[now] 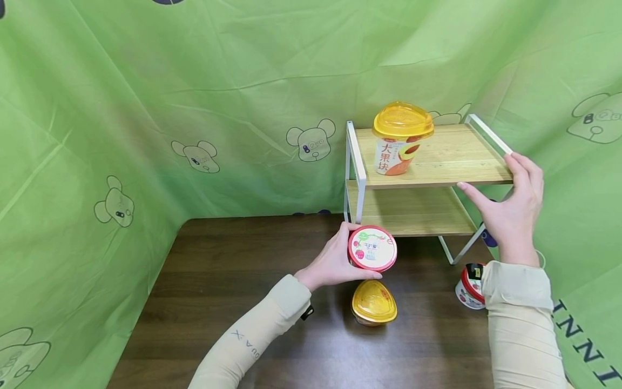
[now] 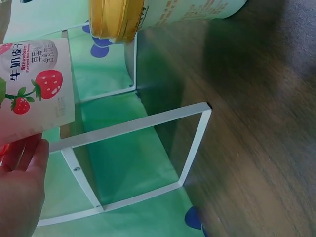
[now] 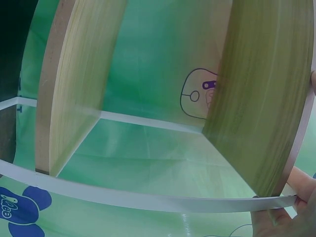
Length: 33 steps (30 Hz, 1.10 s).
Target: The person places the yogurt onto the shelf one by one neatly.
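Observation:
My left hand (image 1: 329,260) grips a strawberry milk-pudding cup (image 1: 373,248) with a red-rimmed lid, in front of the two-tier shelf rack's left side. In the left wrist view, strawberries are printed on the pale wall of this cup (image 2: 37,91). With my right hand (image 1: 520,208) I hold the front right corner of the rack's upper board (image 1: 457,156), thumb at its front edge and fingers over the white frame. On that board, toward the left, stands a fruit cup (image 1: 400,143) with a yellow lid. The lower board (image 1: 418,208) shows beneath.
A second yellow-lidded cup (image 1: 373,303) is on the dark wooden table (image 1: 233,281), just below my left hand. Beside my right sleeve, another red-lidded cup (image 1: 469,287) is partly hidden by it. Green printed cloth (image 1: 243,124) hangs behind and at both sides.

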{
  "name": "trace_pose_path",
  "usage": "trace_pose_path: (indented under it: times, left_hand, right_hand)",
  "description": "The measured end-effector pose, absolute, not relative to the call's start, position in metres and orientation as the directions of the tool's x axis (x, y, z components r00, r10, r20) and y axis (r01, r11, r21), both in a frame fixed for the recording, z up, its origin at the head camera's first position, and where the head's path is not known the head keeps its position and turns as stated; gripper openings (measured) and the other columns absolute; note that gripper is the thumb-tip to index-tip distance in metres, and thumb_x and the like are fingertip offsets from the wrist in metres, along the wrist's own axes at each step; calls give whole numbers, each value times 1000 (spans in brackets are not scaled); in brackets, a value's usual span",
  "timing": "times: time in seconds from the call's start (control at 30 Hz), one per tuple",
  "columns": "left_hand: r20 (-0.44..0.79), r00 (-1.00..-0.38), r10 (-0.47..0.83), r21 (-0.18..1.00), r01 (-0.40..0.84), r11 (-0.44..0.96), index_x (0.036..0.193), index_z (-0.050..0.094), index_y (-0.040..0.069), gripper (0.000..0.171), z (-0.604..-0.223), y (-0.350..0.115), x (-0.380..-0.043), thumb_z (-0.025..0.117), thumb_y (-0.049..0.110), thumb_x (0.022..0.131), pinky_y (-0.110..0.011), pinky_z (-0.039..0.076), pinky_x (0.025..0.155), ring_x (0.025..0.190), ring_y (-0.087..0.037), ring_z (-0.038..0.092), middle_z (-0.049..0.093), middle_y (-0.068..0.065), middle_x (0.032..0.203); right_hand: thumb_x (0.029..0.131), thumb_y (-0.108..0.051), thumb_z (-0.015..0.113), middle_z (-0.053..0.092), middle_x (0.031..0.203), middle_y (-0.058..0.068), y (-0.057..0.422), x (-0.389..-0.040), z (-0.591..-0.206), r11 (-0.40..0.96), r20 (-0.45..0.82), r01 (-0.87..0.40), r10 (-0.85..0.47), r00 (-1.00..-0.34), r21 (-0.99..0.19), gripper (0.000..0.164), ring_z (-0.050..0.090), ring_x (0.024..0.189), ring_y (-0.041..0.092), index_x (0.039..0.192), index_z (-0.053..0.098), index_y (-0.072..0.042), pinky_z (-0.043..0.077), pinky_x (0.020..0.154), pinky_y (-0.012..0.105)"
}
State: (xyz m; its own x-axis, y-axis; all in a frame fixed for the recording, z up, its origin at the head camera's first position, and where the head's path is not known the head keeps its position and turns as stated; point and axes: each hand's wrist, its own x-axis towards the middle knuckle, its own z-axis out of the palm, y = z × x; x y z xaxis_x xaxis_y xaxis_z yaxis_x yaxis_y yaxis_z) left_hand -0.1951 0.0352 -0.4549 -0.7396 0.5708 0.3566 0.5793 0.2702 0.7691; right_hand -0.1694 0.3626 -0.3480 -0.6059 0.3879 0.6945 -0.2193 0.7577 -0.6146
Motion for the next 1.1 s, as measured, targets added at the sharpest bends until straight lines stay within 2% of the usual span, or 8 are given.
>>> trace_pose_path:
  times: [0.47,1.1]
  left_hand:
    - [415,-708,571,748,623,228,140,36,21,101,-448,48,-192,98,43,63,-24,46,101,117,-5,51,53,11,132]
    - [476,-690,545,710,667,224,145,34,21,106,-444,64,-187,97,46,63,-21,48,96,116,-4,50,52,10,132]
  right_hand:
    - [72,-17,94,45,150,-5,363,-169,-346,757,699,-225,388,-601,-613,82,37,137,13,145,56,-8,29,109,27]
    - [73,-18,93,44,150,-5,361,-168,-346,750,677,-202,401,-617,-629,81,36,137,12,145,57,-8,28,111,28]
